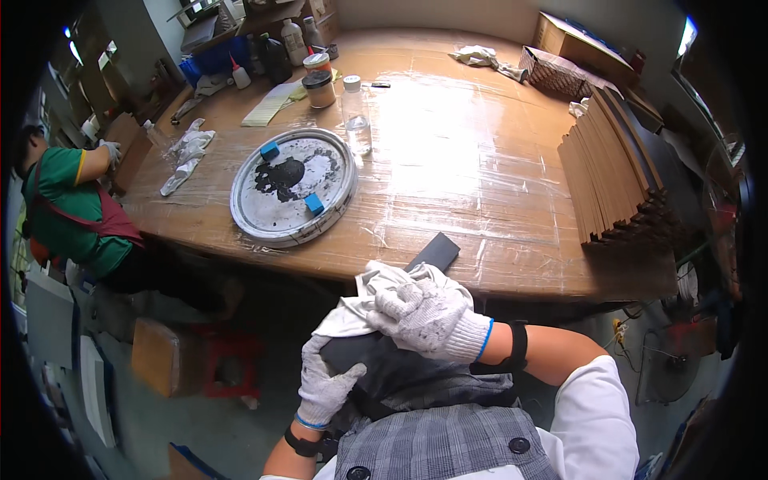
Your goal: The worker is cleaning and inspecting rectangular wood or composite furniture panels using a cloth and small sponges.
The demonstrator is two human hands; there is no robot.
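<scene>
My left hand (pixel 324 384), in a white knit glove, grips the near end of a long dark flat board (pixel 436 253). The board slants away from my body, and its far end lies over the table's front edge. A crumpled white cloth (pixel 352 316) covers its middle. My right hand (pixel 430 322), in a smudged white glove, is closed on the cloth and presses it against the board. Beyond my hands, to the left, a round pale lid-like tray (pixel 240 216) carries a black paste (pixel 280 176) and two blue blocks (pixel 314 204).
A clear bottle (pixel 357 124) and lidded jars (pixel 320 90) stand behind the tray. Stacked brown boards (pixel 608 176) fill the table's right side. Another white cloth (pixel 189 156) lies at left, near a person in green (pixel 72 192). A red stool (pixel 232 364) is below.
</scene>
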